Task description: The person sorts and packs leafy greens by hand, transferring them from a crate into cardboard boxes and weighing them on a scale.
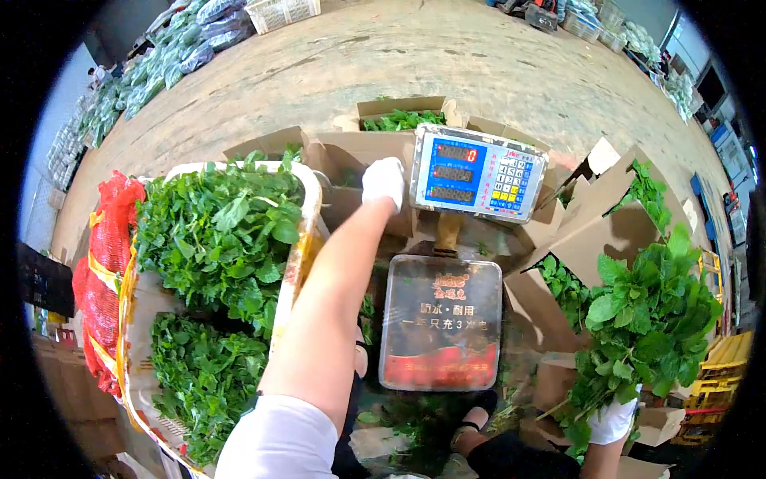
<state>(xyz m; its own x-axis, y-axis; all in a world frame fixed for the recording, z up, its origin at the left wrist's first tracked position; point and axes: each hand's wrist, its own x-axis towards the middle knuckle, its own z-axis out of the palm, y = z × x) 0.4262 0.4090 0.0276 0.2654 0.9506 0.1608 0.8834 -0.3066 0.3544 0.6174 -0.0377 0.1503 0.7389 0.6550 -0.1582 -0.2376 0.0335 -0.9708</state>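
Observation:
My left hand (384, 183), in a white glove, reaches forward over an open cardboard box (343, 156) beside the scale's display. Its fingers look curled in, and whatever they may hold is hidden. Low at the right, my gloved right hand (613, 421) grips a big bunch of leafy mint (638, 319) by the stems, leaves up. Between my arms stands a weighing scale with a bare platform (441, 323). Its display (479, 173) shows a red 0 on the top line.
A white foam crate (307, 188) of leafy bunches (215, 231) stands at my left, with a red mesh sack (108, 279) beside it. Cardboard boxes (594, 239) with greens surround the scale. Full bags (171, 56) and a white basket (283, 11) sit farther back.

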